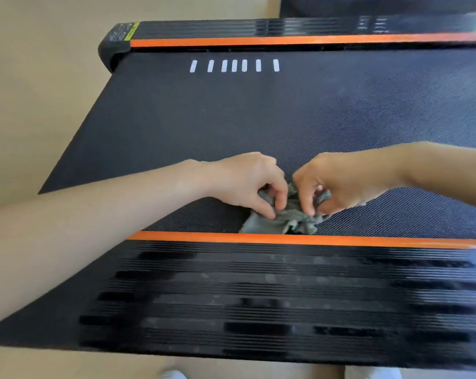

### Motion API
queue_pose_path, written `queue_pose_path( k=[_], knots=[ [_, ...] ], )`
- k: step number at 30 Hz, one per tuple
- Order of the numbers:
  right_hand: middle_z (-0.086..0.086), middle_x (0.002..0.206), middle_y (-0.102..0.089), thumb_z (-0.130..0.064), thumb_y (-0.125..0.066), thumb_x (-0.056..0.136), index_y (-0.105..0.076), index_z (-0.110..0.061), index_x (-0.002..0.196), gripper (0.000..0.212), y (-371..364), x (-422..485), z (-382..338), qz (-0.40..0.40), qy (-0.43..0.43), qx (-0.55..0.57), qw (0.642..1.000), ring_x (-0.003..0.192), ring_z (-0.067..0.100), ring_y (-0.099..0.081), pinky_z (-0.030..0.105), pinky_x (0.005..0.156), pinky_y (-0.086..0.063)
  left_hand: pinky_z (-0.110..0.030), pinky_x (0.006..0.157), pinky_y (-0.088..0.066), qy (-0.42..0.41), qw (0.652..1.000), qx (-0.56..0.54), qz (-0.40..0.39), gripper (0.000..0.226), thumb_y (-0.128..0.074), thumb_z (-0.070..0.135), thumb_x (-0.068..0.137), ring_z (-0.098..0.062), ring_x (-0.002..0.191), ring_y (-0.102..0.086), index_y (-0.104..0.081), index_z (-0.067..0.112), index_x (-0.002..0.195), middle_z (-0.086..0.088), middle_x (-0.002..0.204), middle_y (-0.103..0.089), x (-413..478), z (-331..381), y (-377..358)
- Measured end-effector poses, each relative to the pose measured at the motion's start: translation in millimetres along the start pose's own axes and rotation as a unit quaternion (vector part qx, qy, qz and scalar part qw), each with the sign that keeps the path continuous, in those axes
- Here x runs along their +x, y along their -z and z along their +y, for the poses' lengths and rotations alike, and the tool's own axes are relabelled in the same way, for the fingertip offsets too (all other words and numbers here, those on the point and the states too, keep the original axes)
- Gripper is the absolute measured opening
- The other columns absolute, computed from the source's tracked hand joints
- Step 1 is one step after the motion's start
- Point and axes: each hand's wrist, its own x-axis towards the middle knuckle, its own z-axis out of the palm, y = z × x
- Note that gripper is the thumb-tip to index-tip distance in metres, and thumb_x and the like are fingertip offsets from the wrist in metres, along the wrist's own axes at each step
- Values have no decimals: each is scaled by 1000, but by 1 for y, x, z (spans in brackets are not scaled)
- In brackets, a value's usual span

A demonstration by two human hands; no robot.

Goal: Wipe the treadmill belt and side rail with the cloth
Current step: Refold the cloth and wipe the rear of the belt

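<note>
A crumpled grey-green cloth (286, 221) lies on the black textured treadmill belt (258, 113), just beyond the near side rail (258, 291). That rail is black and ribbed, with an orange stripe along its inner edge and dusty patches. My left hand (247, 184) pinches the cloth's left part with fingers and thumb. My right hand (338, 181) pinches its right part. Both hands meet over the cloth, which stays bunched on the belt. The far side rail (258, 31) runs along the top, also striped orange.
Several white dashes (234, 65) are printed on the belt near the far rail. A beige floor (34, 91) surrounds the treadmill on the left. A dark object (381, 4) sits at the top right behind the far rail. Pale feet show at the bottom edge.
</note>
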Motion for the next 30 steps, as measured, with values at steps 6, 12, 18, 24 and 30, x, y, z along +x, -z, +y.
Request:
queue_pose_path(
  k=[6,12,18,24,30],
  knots=[
    [-12,103,-55,-19,-81,78,-74,-24,100,24,-20,50,-30,127,108,27,986,84,2,-51,12,77,-41,-32,76,-44,112,993,-1,-24,15,-87,38,71,-6,87,-47,-74,38,80,17,79,-56,-66,-31,21],
    [-14,104,-57,-9,-72,85,-73,-26,117,37,-19,55,-37,88,132,30,987,94,-4,-54,12,83,-42,-16,79,-38,91,996,-8,23,21,-88,30,69,-5,96,-47,-75,38,84,20,95,-53,-75,-16,21],
    [-25,88,-50,-8,-70,83,-79,-34,99,32,-18,-2,-6,-15,29,12,999,88,-12,-51,5,74,-37,-12,81,-35,-24,997,-64,23,20,-81,32,79,-2,91,-50,-80,30,99,15,97,-60,-18,10,-17],
    [-13,94,-72,-29,-55,65,-65,-65,76,40,-7,-36,30,-98,-90,-81,988,81,15,-67,40,74,-56,-14,79,-34,-97,993,-42,52,18,-78,30,80,-6,87,-45,-81,26,97,12,91,-59,54,34,-22],
    [-13,89,-64,-9,-71,76,-77,-37,84,30,-13,-22,15,44,-27,5,999,77,-4,-58,14,70,-44,-4,69,-34,-64,997,-35,3,15,-85,22,76,-3,70,-53,-82,23,90,15,78,-54,32,18,-2]
  ],
)
